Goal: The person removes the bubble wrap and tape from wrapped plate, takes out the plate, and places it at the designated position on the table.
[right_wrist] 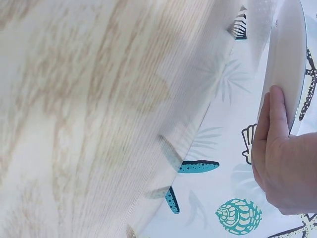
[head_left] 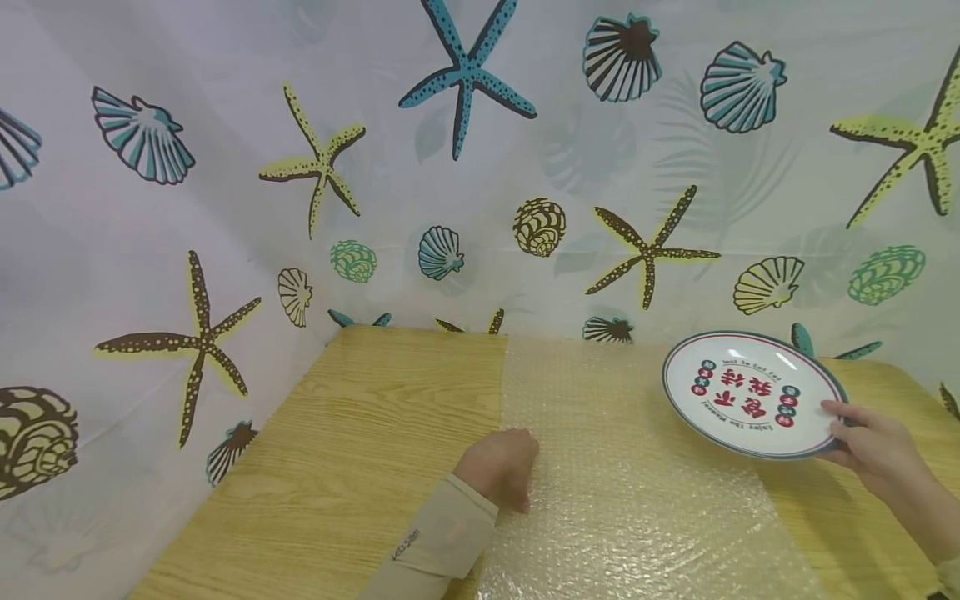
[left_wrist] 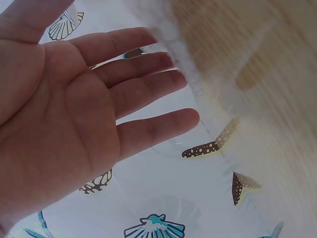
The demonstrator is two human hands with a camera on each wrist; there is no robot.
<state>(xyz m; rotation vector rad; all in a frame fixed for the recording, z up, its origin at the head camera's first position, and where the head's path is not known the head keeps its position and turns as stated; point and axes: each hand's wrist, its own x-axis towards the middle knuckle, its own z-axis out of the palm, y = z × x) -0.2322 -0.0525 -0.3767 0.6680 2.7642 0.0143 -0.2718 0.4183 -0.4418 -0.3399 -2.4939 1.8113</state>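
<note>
A white oval plate (head_left: 753, 396) with a blue and red rim and red printed characters is raised at the right in the head view. My right hand (head_left: 881, 450) grips it by its right edge, thumb on top and fingers beneath. In the right wrist view the fingers of that right hand (right_wrist: 285, 153) lie along the plate's underside (right_wrist: 287, 64). A sheet of bubble wrap (head_left: 622, 500) lies flat on the table. At its left edge is my left hand (head_left: 498, 467); the left wrist view shows its fingers (left_wrist: 153, 131) nearly straight, holding nothing. Whether they touch the wrap I cannot tell.
The wood-grain table (head_left: 337, 450) extends on both sides of the bubble wrap. A white curtain (head_left: 480, 200) printed with starfish and shells hangs behind the table and along its left side.
</note>
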